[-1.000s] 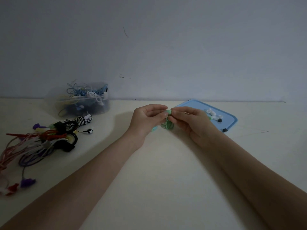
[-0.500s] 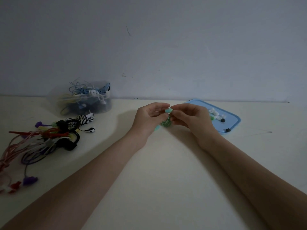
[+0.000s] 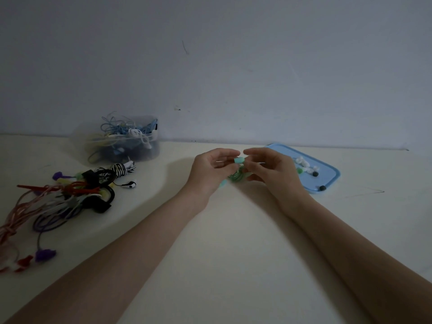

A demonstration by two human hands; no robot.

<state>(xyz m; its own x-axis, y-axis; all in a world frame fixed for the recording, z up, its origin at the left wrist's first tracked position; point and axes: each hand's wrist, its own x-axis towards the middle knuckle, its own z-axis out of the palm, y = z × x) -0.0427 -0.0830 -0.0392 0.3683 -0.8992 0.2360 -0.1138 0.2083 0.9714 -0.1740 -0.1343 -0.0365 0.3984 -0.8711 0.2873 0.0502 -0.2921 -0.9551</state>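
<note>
My left hand (image 3: 211,170) and my right hand (image 3: 271,170) meet above the middle of the cream table, fingers curled toward each other. Between them is a coiled green earphone cable (image 3: 236,177) with a mint-green earbud (image 3: 239,160) sticking up at the top. Both hands pinch this green earphone; the right fingertips are on the earbud end, the left fingers hold the coil. Part of the cable is hidden behind the fingers.
A clear plastic tub (image 3: 121,146) of tangled earphones stands at the back left by the wall. A pile of coloured earphones (image 3: 65,197) lies on the table at the left. A blue lid (image 3: 327,174) with small white and black ear tips lies behind the right hand.
Both hands have lifted slightly and drawn a little apart, so the mint earbud now shows more clearly between the fingertips. The view has shifted a little.
</note>
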